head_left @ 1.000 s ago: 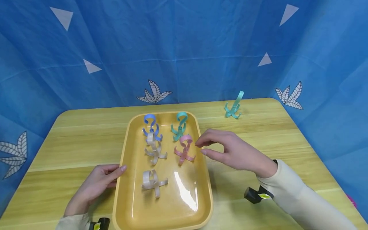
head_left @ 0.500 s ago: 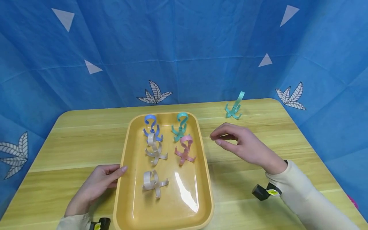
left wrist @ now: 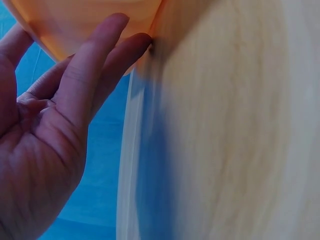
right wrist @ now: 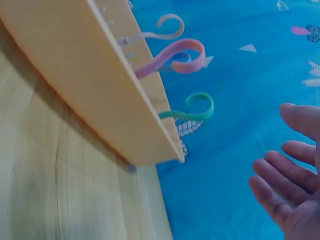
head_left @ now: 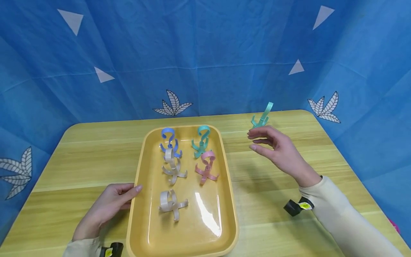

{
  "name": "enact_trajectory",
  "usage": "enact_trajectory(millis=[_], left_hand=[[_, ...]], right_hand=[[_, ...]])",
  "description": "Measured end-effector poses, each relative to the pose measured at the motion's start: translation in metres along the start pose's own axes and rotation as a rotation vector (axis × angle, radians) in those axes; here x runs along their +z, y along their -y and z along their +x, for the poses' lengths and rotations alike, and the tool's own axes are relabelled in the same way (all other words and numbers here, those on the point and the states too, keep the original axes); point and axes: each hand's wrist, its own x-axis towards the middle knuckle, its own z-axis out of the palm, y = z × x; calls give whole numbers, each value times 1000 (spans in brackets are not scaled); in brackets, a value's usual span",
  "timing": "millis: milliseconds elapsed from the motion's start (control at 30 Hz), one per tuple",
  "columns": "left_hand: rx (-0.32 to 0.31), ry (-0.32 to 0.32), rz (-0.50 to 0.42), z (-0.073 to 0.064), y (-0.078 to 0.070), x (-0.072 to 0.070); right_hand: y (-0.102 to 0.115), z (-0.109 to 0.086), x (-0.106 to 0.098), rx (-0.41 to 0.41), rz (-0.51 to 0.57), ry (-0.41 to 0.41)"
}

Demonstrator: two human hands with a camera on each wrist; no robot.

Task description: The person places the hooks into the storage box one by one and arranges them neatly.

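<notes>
My left hand (head_left: 107, 205) holds the left rim of a yellow plastic tray (head_left: 232, 217), thumb over the edge and fingers against the outer wall, as the left wrist view shows. Inside the tray stand a blue swivel hook (head_left: 168, 132), a green one (head_left: 203, 132), a pink one (head_left: 207, 173) and two whitish ones (head_left: 174, 172), each with a curled top over several prongs. Over the table to the right, my right hand (head_left: 280, 151) holds nothing, its fingers relaxed and parted from the thumb. Just behind its fingertips is another green swivel hook (head_left: 265, 113), its base partly covered.
The wooden table (head_left: 96, 153) ends at the back against a blue cloth (head_left: 224, 89) with white leaf and triangle prints. Blue cloth also hangs at both sides. A dark camera (head_left: 292, 207) sits on the right wrist.
My right hand has moved from beside the pink hook, right and back toward the green hook on the table, and its fingers have spread. The left hand stays on the tray.
</notes>
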Motion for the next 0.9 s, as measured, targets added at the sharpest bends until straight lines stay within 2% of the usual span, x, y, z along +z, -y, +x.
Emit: enact_trajectory(millis=[267,467,567,700,900], left_hand=[[-18,-21,0,2,-2,1],[-24,-8,19,1,0,1],[-25,-3,8,0,1,0],[-3,6,1,1,1,0],[-2,15,12,1,1,-1]], right_hand=[[-12,3,-10,18,-146,-99],[-23,4,-14,151,-147,-315],[-27,7,-17,183,-138,-392],[-32,12,-22,190,-128,-403],[-38,21,-29,180,-85,-363]])
